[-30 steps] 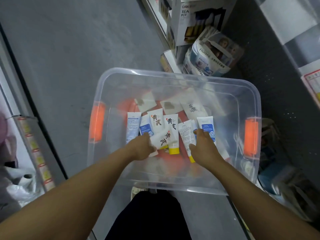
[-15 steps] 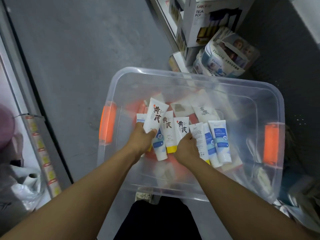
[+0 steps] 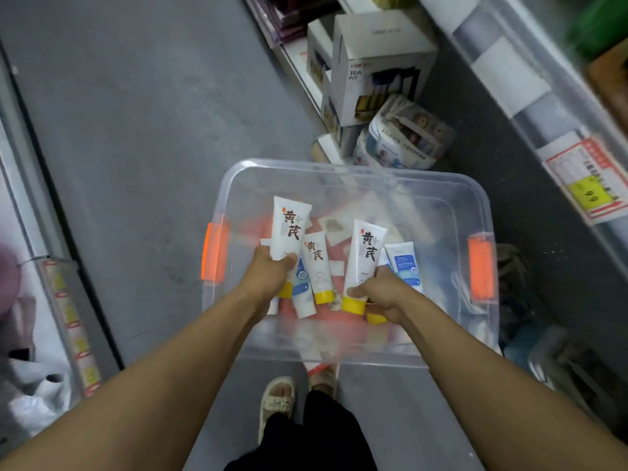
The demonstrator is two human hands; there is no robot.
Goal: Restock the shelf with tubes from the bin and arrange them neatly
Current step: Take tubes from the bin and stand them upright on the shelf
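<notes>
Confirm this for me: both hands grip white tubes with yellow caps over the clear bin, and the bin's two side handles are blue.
Not quite. The head view shows the bin's handles are orange, not blue. The rest holds: the left hand and right hand each grip yellow-capped white tubes over it.

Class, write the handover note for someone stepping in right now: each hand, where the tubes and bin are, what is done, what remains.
Left hand: grips a white yellow-capped tube with black lettering, with a blue-labelled white tube apparently in the same grip.
Right hand: grips another white yellow-capped tube along with more tubes, one a blue-labelled tube.
Both hands are over the clear plastic bin with orange handles, which sits low on the floor.
One yellow-capped tube and flat sachets lie inside.
Done: tubes gathered. Left: place them on a shelf, align neatly, return for the rest.
</notes>
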